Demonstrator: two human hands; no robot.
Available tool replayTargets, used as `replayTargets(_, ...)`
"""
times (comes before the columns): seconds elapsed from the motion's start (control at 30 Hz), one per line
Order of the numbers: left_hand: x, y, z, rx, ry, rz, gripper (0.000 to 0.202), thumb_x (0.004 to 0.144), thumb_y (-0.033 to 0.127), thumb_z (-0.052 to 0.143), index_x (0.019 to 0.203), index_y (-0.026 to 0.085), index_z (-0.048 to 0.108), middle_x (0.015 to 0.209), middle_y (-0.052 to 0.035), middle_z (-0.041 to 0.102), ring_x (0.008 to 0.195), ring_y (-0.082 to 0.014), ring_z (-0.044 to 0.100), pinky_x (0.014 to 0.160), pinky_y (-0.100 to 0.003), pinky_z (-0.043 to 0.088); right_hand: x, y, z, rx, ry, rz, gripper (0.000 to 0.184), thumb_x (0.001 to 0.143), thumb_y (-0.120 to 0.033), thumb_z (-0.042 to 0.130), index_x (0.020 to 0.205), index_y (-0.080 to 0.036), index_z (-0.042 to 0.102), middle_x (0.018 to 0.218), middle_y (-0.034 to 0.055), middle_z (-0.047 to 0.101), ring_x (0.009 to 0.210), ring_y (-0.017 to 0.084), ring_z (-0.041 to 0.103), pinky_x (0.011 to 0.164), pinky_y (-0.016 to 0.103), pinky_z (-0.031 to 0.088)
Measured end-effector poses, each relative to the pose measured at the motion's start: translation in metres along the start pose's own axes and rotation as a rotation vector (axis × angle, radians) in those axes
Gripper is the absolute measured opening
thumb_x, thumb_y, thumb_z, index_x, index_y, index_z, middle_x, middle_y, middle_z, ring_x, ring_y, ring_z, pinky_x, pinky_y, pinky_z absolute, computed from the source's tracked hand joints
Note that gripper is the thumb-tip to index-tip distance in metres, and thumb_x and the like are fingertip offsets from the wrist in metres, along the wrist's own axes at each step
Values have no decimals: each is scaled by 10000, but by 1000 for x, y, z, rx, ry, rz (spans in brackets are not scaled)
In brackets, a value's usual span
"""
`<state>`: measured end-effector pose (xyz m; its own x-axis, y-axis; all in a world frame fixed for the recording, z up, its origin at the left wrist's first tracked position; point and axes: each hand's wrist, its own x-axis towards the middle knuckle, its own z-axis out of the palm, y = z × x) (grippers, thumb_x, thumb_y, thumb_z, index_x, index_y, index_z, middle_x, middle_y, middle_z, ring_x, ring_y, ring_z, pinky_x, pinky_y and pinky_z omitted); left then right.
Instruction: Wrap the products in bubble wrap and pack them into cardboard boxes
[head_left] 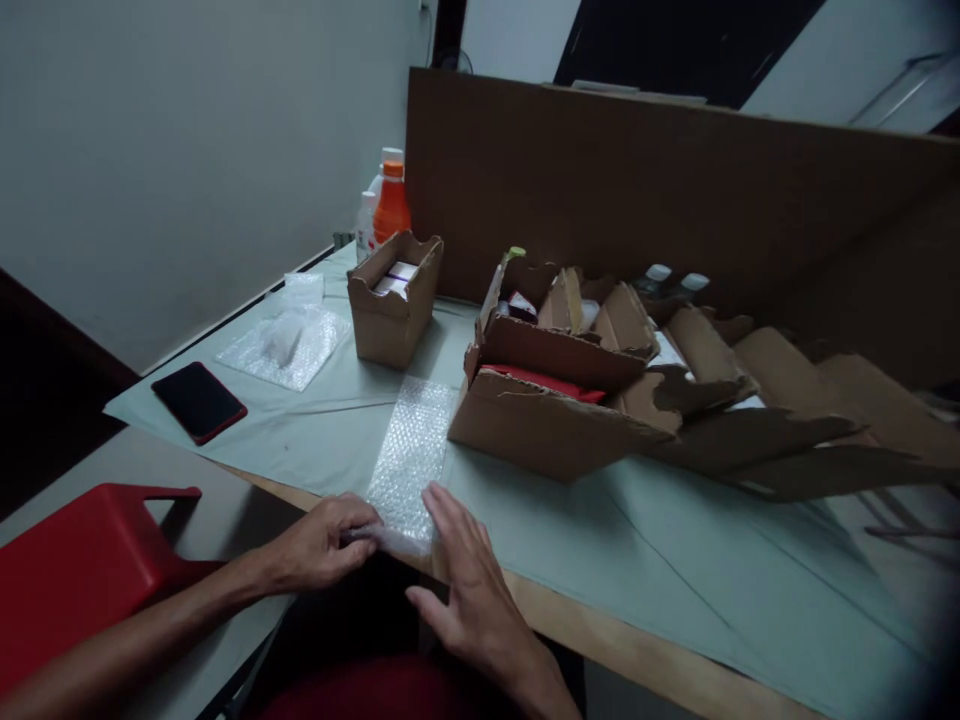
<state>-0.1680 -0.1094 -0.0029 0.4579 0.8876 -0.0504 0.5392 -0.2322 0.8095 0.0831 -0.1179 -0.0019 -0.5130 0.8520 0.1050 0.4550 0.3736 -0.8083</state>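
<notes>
A long narrow piece of clear bubble wrap (411, 450) lies flat on the table, its near end at the front edge. My left hand (337, 540) is closed on the near left corner of the wrap, pinching it between thumb and fingers. On the other side, my right hand (469, 585) has its fingers stretched and thumb apart. Its fingertips are at the right edge of the wrap; whether they press on it I cannot tell. The near end of the wrap is slightly raised and crumpled between both hands.
Several open cardboard boxes (555, 440) with packets inside stand in a row at right. A small cardboard box (390, 325) holds white cartons. More bubble wrap (289, 345), a phone-like device (198, 402) and an orange bottle (391, 205) are left. A red stool (97, 560) stands beside the table.
</notes>
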Motion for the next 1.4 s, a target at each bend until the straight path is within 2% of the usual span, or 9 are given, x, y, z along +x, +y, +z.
replayTargets(0.17, 14, -4, -1, -282, 30, -185, 309, 816, 396, 551, 975, 144, 635, 769, 12, 582, 685, -139, 520, 607, -232, 395, 25, 14, 29, 56, 80, 180, 353, 884, -202, 551, 1219, -212, 660, 1044, 54, 742, 925, 223, 655, 861, 361, 509)
replayTargets(0.3, 22, -13, 10, -250, 179, -267, 405, 791, 383, 566, 1109, 141, 629, 787, 12, 594, 721, -153, 541, 649, -247, 423, 18, 25, 41, 72, 242, 185, 398, 890, -220, 571, 1285, -198, 613, 977, 43, 736, 845, 193, 673, 775, 305, 524)
replayTargets(0.43, 30, -16, 18, -8, 221, -291, 465, 818, 299, 569, 1263, 167, 603, 633, 66, 497, 593, -135, 484, 575, -238, 360, 3, 23, 32, -191, 450, -31, 386, 919, -183, 554, 1304, -211, 581, 1063, 87, 715, 966, 222, 659, 866, 376, 510)
replayTargets(0.6, 30, -15, 23, 226, 247, -222, 499, 857, 240, 577, 1353, 190, 550, 849, -20, 672, 766, -194, 632, 726, -297, 489, 4, 13, 27, -447, 183, -262, 413, 879, -92, 566, 1276, -203, 591, 1329, 112, 633, 1248, 284, 540, 1001, 461, 426)
replayTargets(0.77, 2, -13, 26, 379, 418, 127, 540, 872, 330, 647, 1376, 186, 517, 1356, -165, 574, 1228, -307, 545, 1045, -466, 442, 25, 21, 26, -385, 134, -243, 286, 925, -45, 499, 1099, -201, 664, 1158, 74, 725, 1114, 232, 619, 934, 403, 437)
replayTargets(0.9, -4, -14, 23, 285, 308, 199, 371, 919, 173, 515, 1281, 205, 594, 1125, -93, 705, 1049, -231, 628, 979, -414, 478, 37, 21, 16, -278, 95, -119, 229, 969, -131, 491, 1034, -213, 696, 969, 44, 760, 875, 190, 668, 836, 351, 459)
replayTargets(1.1, 32, -24, 14, 233, 276, -69, 388, 910, 229, 538, 1290, 180, 606, 1013, -77, 733, 870, -217, 669, 841, -382, 532, 34, 21, 4, -420, 326, -132, 289, 952, -208, 540, 1225, -194, 634, 1226, 113, 680, 1123, 249, 605, 940, 401, 445)
replayTargets(1.27, 29, -25, 19, 419, 412, 94, 343, 913, 254, 556, 1244, 187, 621, 1248, -150, 632, 1134, -291, 595, 970, -461, 492, 35, 31, 13, -487, 109, -229, 380, 895, -145, 598, 1271, -203, 611, 1296, 114, 652, 1231, 267, 544, 1012, 448, 419)
replayTargets(1.4, 14, -25, 24, 452, 395, 189, 389, 897, 257, 605, 1281, 207, 576, 1311, -135, 601, 1189, -290, 547, 1011, -468, 454, 49, 34, 12, -389, 87, -201, 325, 939, -153, 552, 1245, -220, 640, 1210, 85, 710, 1203, 238, 577, 1018, 422, 419)
